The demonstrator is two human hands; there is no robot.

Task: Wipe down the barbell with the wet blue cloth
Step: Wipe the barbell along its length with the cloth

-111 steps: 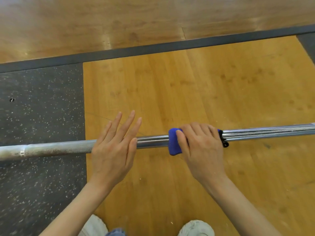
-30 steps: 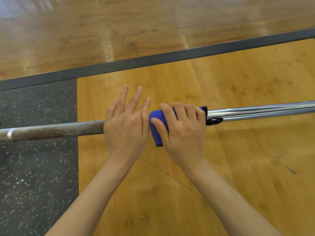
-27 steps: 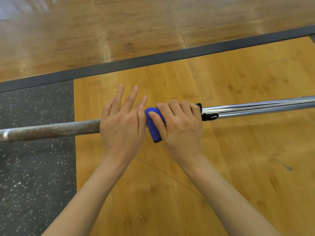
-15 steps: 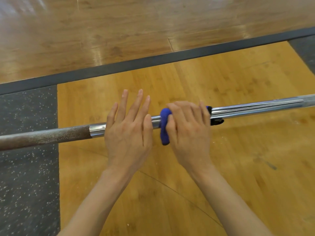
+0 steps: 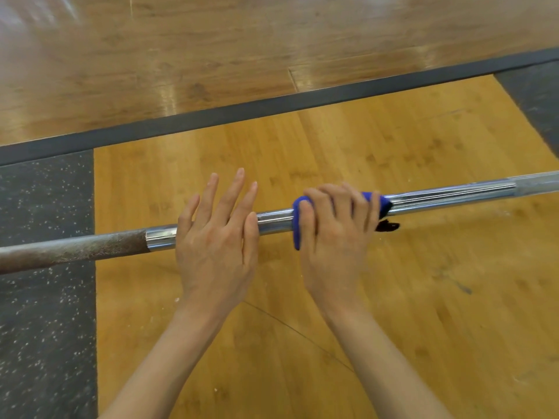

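Two hands on the bar (image 5: 453,196): right hand (image 5: 332,237) clenches the cloth (image 5: 298,225) round the shiny middle, left hand (image 5: 214,237) flat, fingers straight, steadying. Likely midway; the dull rough stretch to the left looks unwiped.

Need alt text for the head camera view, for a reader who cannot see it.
Seen from above, a right hand grips a blue cloth wrapped around a barbell that lies across a wooden platform. The left hand rests flat on the bar beside it, fingers straight. Left of the hands the shiny bar turns dull and rough.
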